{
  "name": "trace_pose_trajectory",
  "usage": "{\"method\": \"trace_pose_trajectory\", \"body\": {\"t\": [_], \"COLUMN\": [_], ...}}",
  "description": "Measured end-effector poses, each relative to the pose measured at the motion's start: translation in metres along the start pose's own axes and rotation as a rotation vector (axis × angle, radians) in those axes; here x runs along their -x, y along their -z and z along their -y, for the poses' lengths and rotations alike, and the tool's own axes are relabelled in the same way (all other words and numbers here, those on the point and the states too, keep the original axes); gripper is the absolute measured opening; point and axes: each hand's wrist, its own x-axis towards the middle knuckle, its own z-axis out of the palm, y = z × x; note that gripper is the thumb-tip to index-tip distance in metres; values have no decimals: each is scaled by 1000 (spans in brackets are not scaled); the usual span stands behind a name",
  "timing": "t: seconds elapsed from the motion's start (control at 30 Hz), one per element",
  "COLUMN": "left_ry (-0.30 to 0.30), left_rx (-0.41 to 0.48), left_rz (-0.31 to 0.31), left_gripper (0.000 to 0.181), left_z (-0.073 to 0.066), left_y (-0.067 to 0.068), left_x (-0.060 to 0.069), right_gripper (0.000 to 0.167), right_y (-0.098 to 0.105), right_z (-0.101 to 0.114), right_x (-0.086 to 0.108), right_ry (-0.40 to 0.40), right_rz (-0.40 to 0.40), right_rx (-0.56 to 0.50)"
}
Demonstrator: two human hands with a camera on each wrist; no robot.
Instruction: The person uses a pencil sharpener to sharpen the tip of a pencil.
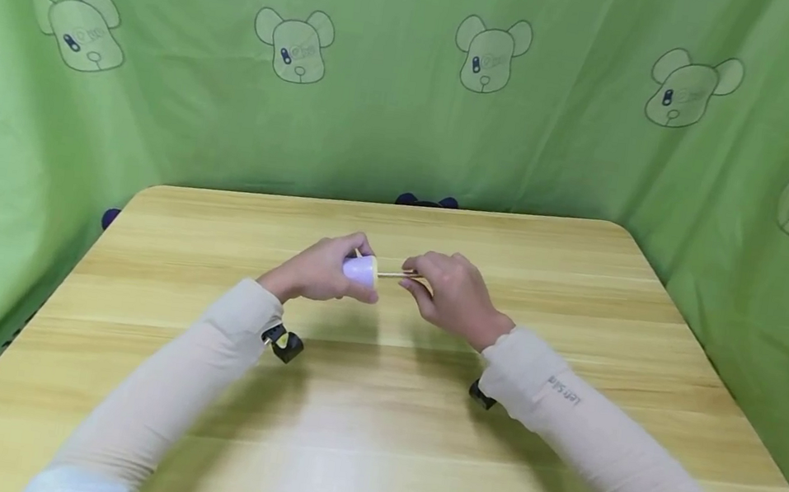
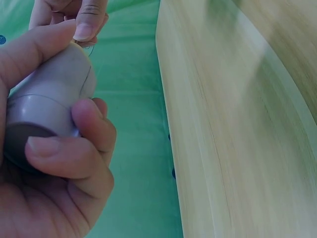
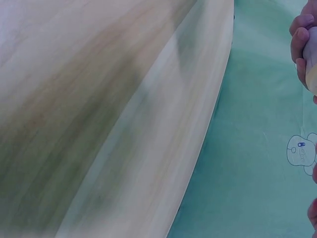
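left hand wrapped round purple container, tipped sideways above desk; right hand pinching thin stick at container's pale yellow end, head view has it! left wrist view adds dark base, hidden from head view; stick hard to make out there. right wrist view: just slice of container, frame's edge.

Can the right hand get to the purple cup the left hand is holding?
Probably yes. The right hand is close to the purple cup, with just a thin stick showing between them. But it pinches that stick, so it might have to let go first.
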Motion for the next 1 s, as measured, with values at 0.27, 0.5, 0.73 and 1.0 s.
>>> {"method": "trace_pose_trajectory", "body": {"t": [0.27,0.5,0.73,1.0], "left_ry": [17,-3,11,-104], "left_rx": [-1,10,92,4], "left_rz": [-20,-11,39,-52], "left_gripper": [48,48,50,44], "left_z": [3,1,-3,-6], "left_y": [0,0,-1,-8], "left_x": [1,0,1,-2], "right_gripper": [19,14,32,40], "right_y": [-6,-12,-17,-18], "right_z": [0,-3,-2,-2], "right_x": [4,7,8,2], "right_ry": [-18,61,148,117], "right_rz": [-34,-84,-243,-289], "right_rx": [-57,39,179,237]}}
